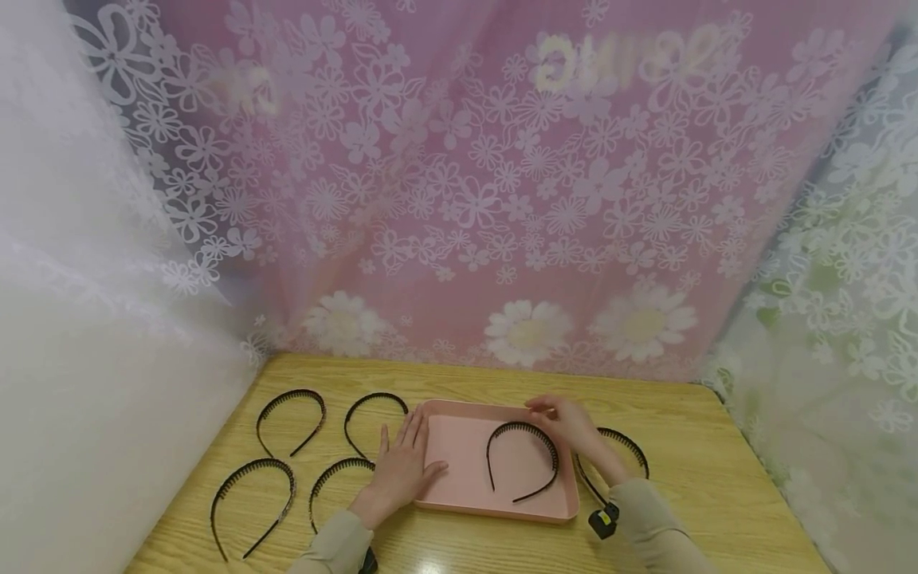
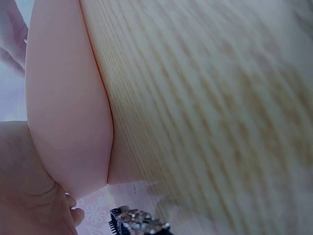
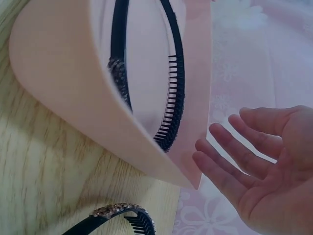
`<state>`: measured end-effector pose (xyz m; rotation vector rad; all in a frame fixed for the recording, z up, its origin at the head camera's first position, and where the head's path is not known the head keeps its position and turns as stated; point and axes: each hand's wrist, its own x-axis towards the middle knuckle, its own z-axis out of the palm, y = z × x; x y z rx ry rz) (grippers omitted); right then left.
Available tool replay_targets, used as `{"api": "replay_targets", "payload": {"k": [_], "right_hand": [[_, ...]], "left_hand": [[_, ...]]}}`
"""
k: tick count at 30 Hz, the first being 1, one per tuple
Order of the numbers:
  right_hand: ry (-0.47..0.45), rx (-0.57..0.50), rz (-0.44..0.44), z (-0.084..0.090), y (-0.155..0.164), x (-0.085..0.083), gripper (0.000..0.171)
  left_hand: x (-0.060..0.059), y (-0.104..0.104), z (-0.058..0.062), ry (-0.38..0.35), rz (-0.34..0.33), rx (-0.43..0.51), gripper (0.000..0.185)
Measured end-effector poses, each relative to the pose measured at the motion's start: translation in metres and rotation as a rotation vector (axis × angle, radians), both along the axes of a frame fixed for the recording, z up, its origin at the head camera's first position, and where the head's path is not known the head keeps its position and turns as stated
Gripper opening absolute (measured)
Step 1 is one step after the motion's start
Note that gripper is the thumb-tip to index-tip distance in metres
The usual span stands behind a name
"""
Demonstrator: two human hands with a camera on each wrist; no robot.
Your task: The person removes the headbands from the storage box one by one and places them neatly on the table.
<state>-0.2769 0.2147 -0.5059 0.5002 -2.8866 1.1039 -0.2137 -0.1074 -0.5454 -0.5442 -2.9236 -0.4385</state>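
Headband (image 1: 522,461) lay inside our pink tray (image 1: 459,494); our left hand (image 1: 402,466) pressed flat on the tray's left rim, our right hand (image 1: 566,420) hovered released over its far right corner.

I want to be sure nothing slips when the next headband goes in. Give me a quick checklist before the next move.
1. Tray flat on the table: ok.
2. Left hand steadying the tray's left edge: ok.
3. Headband in the tray lying fully inside: ok.
4. Right hand free, fingers straight: ok.
5. Headband right of the tray within reach of the right hand: ok.
6. Four headbands left of the tray unentangled: ok.
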Motion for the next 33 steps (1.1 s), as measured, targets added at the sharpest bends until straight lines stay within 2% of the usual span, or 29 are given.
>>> {"api": "replay_targets", "payload": {"k": [9, 13, 19, 28, 33], "right_hand": [[-0.018, 0.125, -0.007, -0.003, -0.008, 0.0, 0.026], [-0.024, 0.177, -0.009, -0.009, -0.011, 0.001, 0.026], [-0.051, 0.191, 0.01, -0.013, -0.013, 0.003, 0.031], [-0.053, 0.232, 0.017, -0.019, -0.013, 0.0, 0.034], [-0.073, 0.19, 0.025, -0.02, -0.013, -0.001, 0.031]], "left_hand": [[-0.001, 0.0, -0.002, -0.005, 0.008, -0.003, 0.085], [-0.003, -0.001, -0.008, 0.035, -0.006, 0.011, 0.086], [-0.005, -0.003, -0.015, 0.075, -0.027, 0.029, 0.086], [-0.002, -0.001, -0.009, 0.031, -0.009, 0.018, 0.085], [-0.003, 0.0, -0.01, 0.01, 0.002, 0.012, 0.085]]}}
